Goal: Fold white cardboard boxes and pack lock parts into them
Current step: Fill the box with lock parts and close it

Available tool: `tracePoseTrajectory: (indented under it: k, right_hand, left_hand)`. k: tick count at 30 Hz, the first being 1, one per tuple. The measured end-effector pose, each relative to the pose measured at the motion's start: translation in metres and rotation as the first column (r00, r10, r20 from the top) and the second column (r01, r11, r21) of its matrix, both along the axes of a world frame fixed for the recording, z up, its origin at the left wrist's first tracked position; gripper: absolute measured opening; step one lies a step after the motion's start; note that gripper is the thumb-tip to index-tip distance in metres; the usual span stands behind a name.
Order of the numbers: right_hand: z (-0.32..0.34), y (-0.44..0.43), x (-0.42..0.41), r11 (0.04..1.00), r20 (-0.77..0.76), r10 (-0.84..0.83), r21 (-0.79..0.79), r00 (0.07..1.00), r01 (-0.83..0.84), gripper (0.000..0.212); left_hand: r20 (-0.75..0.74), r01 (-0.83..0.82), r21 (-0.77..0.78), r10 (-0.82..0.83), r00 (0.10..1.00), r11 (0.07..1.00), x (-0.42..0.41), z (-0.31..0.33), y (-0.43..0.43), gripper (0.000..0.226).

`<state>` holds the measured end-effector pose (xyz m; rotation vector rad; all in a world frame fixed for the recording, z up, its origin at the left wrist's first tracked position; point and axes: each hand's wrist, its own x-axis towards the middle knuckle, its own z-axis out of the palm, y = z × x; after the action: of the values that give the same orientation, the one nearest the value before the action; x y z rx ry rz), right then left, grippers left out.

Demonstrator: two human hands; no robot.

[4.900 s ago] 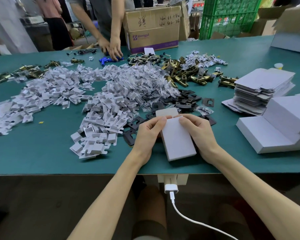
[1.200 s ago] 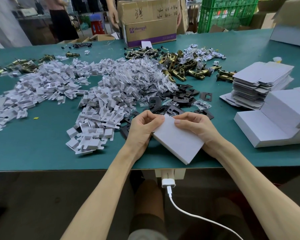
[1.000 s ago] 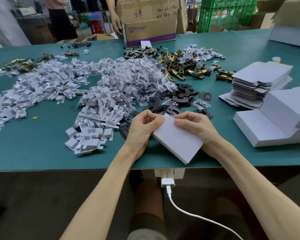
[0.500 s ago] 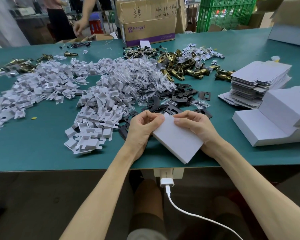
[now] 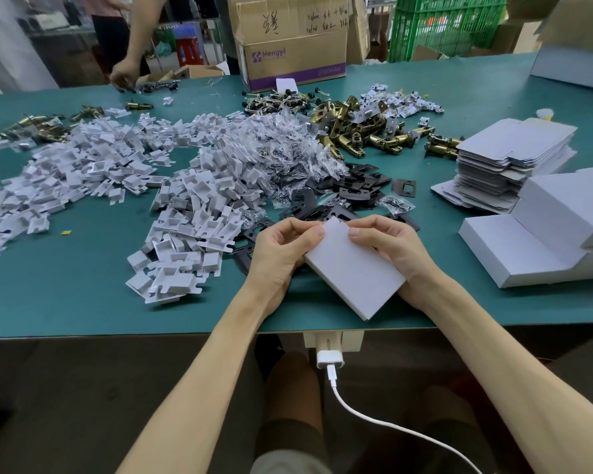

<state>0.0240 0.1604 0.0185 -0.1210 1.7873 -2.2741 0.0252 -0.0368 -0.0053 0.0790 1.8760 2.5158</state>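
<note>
— Where do we have the white cardboard box [image 5: 353, 268]?

— By the middle of the table's [image 5: 65, 295] near edge, between our hands. Our left hand [image 5: 281, 248] pinches its far-left end with curled fingers. Our right hand [image 5: 387, 244] grips the far long side.

— How does it lie?

— Its long axis runs diagonally, far-left to near-right. We judge it goes next to the stack of closed boxes [image 5: 528, 241] at the right edge, and our right hand is nearer.

— What has changed?

— A few seconds ago it pointed straight away from us with its far flap open. Now it's turned and the flap is shut.
</note>
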Motion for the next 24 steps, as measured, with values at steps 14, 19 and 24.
tracePoseTrajectory:
  k: [14, 19, 24]
  right_hand:
    - [-0.0047, -0.0005, -0.0025, 0.998, -0.017, -0.063, -0.006, 0.998, 0.063, 0.011]
    - [-0.0086, 0.0014, -0.0051, 0.998, -0.078, -0.057, -0.033, 0.995, 0.055, 0.032]
    - [-0.0095, 0.0020, -0.0042, 0.999, -0.103, 0.000, -0.034, 0.995, -0.004, 0.033]
  left_hand:
    - [-0.014, 0.003, -0.018, -0.003, 1.000, 1.000, 0.0019, 0.0000, 0.0017, 0.006]
    - [-0.052, 0.028, -0.084, -0.032, 0.998, 0.996, 0.0026, -0.0014, 0.0021, 0.014]
    - [-0.061, 0.026, -0.121, -0.033, 0.998, 0.992, 0.0031, -0.0025, 0.0024, 0.015]
